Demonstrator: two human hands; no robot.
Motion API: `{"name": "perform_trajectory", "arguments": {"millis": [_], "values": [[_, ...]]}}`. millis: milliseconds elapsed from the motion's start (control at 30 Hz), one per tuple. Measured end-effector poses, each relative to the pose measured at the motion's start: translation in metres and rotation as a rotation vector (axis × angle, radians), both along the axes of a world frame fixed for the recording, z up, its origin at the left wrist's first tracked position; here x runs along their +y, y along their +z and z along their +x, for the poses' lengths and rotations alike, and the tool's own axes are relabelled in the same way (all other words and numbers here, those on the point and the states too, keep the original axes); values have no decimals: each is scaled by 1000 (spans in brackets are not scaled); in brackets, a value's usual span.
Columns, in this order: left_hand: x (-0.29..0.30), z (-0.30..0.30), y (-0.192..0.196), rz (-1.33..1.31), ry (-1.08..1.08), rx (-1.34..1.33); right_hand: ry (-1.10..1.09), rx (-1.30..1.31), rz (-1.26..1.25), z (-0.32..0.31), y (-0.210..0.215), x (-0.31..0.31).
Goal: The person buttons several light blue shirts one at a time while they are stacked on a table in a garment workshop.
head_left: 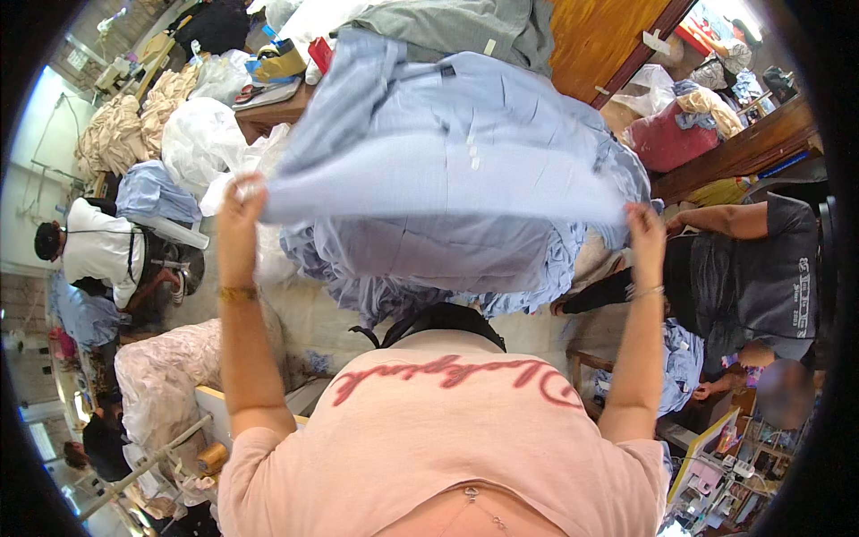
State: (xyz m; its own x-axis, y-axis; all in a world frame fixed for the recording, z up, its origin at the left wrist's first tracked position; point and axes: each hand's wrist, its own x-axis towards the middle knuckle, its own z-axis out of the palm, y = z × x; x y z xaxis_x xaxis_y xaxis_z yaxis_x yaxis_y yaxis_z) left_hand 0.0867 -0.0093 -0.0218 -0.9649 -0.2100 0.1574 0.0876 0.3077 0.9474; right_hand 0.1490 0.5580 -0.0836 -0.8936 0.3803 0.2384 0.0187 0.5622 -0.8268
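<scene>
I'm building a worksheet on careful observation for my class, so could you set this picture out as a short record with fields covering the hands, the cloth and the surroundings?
Left hand: grips one end of the light-blue cloth
Right hand: grips the other end
Cloth state: spread between both hands, blurred
Beneath: pile of blue fabric
Beyond: grey cloth
Left side: person in white shirt
Right side: person in dark shirt

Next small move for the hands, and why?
I'd probably lower both hands together and lay the near edge of the light blue garment down flat: the left hand and right hand hold that edge spread wide, and a pile of blue cloth sits just beneath.
</scene>
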Motion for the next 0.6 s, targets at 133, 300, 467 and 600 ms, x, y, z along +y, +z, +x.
{"name": "perform_trajectory", "arguments": {"millis": [133, 300, 467, 600], "values": [[-4, 33, -86, 245, -45, -96, -102, -111, -262, 40, -128, -33], [1, 34, -73, -89, 7, -234, -179, -116, -422, 43, -163, -36], [-16, 46, -92, -31, 71, -205, -96, -115, -241, 43, -146, -27], [-31, 73, -123, -119, 76, -233, -41, -273, 1, 60, -142, -28]]}}
